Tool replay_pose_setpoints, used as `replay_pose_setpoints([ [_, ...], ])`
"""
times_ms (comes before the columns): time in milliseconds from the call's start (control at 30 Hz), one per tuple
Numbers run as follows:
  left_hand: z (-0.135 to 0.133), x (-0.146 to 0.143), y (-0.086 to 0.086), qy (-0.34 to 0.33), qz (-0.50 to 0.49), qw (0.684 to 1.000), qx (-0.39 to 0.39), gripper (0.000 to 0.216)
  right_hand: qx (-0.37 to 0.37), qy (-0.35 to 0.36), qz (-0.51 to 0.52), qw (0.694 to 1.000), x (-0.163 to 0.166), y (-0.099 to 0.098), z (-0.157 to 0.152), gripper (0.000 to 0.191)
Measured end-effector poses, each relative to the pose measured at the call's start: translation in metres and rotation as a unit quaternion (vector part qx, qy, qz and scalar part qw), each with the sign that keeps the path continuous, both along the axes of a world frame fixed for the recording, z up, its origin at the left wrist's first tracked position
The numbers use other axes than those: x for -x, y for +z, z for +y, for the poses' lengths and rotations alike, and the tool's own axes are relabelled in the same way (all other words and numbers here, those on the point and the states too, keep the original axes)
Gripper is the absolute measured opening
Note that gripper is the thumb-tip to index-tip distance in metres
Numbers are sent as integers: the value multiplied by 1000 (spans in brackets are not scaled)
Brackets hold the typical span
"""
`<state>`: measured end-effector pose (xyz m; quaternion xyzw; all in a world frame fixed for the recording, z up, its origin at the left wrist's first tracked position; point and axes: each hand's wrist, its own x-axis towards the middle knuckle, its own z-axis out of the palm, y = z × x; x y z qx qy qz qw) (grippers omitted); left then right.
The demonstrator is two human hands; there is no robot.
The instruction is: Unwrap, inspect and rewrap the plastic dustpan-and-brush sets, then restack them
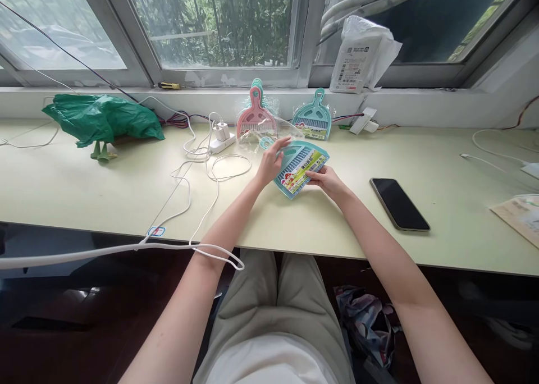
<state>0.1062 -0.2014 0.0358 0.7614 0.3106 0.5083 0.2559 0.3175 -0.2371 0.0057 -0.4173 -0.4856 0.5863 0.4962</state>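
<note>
Between my hands, tilted above the table, is a turquoise mini dustpan and brush set (pixel 297 162) with a printed yellow-green label and blue bristles. My left hand (pixel 272 162) grips it near the handle end, fingers over its upper side. My right hand (pixel 326 181) pinches the lower right edge by the label, thumb on top. Behind it, a pink dustpan set (pixel 255 117) leans upright against the wall, with turquoise ones behind it and clear plastic around. Another turquoise dustpan set (pixel 314 117) leans on the wall to the right.
A black phone (pixel 399 204) lies to the right on the table (pixel 105 187). White cables (pixel 189 176) and a power strip (pixel 222 141) are on the left, beside a green plastic bag (pixel 101 119). A white package (pixel 362 55) and a utility knife (pixel 169 85) rest on the sill.
</note>
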Motion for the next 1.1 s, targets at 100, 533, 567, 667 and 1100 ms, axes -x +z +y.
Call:
replay_pose_setpoints([
  [100,-15,-8,11,32,-10,999,-22,42,-11,-17,18,1000,2,0,0,49],
  [533,3,-1,12,64,-443,874,191,100,-61,-54,71,994,-1,6,0,48],
  [567,4,-1,11,37,-450,871,195,101,-62,-51,69,994,-1,6,0,48],
  [667,3,0,11,-23,-410,885,220,92,-65,-51,61,995,-2,4,1,48],
  [1100,-5,-10,-1,-173,-204,910,315,65,-80,-107,61,989,0,6,0,48],
])
